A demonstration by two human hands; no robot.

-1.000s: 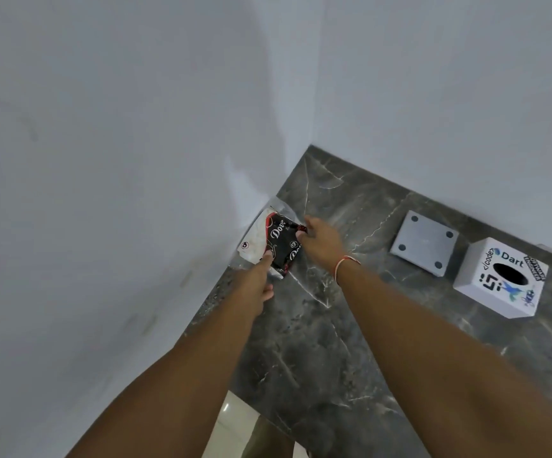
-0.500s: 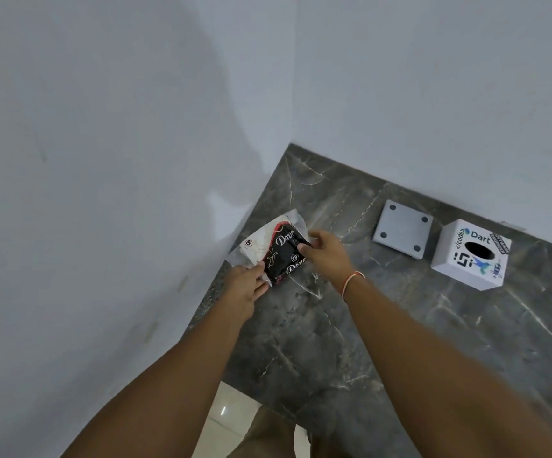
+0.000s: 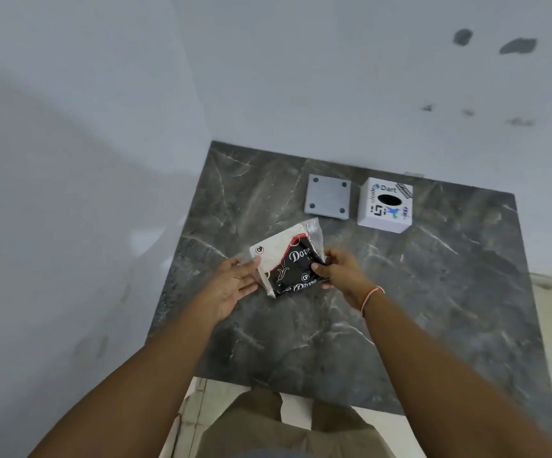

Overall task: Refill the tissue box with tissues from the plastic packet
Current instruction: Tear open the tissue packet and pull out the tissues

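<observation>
Adjoining white walls (image 3: 301, 77), marble counter (image 3: 433, 276)

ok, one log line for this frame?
stage: packet in hand | left hand: on plastic packet | right hand: pinching packet | tissue box: untouched | gray plate: beside box

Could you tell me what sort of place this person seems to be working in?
Probably a plain room at home or in an office, at a corner counter. A dark marble-look slab fits between bare white walls, with pale floor tiles below. A tissue box stands on it.
</observation>
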